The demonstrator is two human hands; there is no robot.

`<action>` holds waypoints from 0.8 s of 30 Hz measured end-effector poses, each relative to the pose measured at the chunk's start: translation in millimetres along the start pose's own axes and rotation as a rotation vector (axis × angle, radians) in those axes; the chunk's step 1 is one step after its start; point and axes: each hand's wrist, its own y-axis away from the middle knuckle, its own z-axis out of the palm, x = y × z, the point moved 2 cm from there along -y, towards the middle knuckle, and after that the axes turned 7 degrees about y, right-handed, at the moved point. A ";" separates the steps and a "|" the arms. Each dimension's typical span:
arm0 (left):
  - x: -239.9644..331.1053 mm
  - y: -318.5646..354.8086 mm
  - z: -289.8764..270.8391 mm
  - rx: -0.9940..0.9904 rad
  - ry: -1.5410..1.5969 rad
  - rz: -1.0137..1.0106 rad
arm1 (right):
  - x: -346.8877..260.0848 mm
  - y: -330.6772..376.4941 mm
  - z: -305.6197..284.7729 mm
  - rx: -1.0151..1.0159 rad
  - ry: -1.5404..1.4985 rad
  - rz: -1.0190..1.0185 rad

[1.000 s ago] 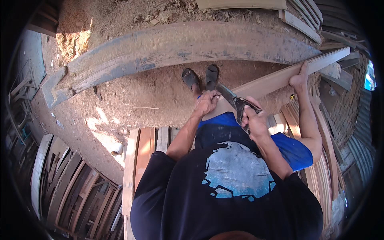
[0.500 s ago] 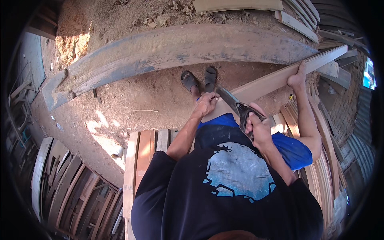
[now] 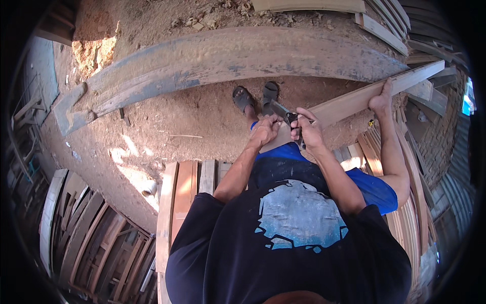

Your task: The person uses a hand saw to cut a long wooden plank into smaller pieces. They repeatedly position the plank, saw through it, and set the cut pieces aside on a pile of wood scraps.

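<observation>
A handsaw with a black handle (image 3: 294, 123) is in my right hand (image 3: 309, 130), whose fingers are wrapped around the grip. Its short visible blade (image 3: 278, 108) points away and to the left, over the pale wooden plank (image 3: 349, 104). That plank runs from my lap toward the far right. My left hand (image 3: 266, 130) is closed on the plank's near left part, close beside the blade; its fingertips are partly hidden. My bare right foot (image 3: 380, 102) presses against the plank farther along.
Beyond my feet lies a long, thick, weathered beam (image 3: 217, 58) across the dirt floor (image 3: 167, 116). Stacked boards (image 3: 106, 243) stand at the lower left, with more planks (image 3: 385, 33) at the far right. A white cup-like object (image 3: 149, 188) sits on the ground at left.
My right hand has pushed the saw forward and to the left, bringing its handle near my left hand. Less of the blade shows. The plank and left hand have kept nearly the same place.
</observation>
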 end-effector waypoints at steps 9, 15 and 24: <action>-17.0 -2.1 6.8 0.004 0.069 0.013 | -44.3 128.3 -38.1 0.022 0.000 -0.083; -9.0 0.0 6.1 -0.011 -0.036 -0.012 | 6.4 15.6 -5.6 0.070 0.140 -0.056; -10.0 -2.1 2.2 0.003 0.044 -0.035 | -45.7 134.4 -39.6 0.035 0.030 -0.068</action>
